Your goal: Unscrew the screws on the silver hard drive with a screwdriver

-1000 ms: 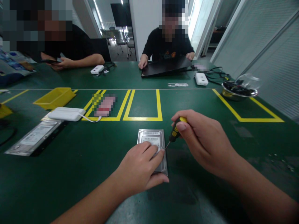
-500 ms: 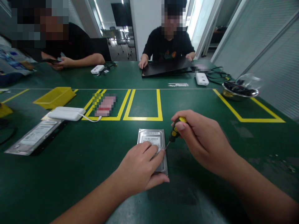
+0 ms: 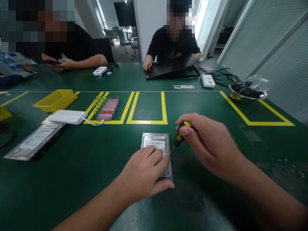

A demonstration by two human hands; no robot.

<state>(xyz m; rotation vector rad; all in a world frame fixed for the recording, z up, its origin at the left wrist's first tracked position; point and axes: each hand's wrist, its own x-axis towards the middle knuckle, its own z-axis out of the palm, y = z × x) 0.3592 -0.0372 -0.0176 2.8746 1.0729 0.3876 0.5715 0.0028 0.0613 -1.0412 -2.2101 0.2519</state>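
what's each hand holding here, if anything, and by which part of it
The right hand holds the screwdriver by its handle. The left hand lies over the drive, fingers on its top; whether it grips it cannot be told.

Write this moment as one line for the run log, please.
left hand: on hard drive | right hand: gripping screwdriver, tip at drive's right edge | nearby: yellow bin

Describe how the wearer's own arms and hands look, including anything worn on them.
The left hand and right hand are ungloved, with no rings on the visible fingers. Both forearms are bare, without sleeves, watches or bracelets in view.
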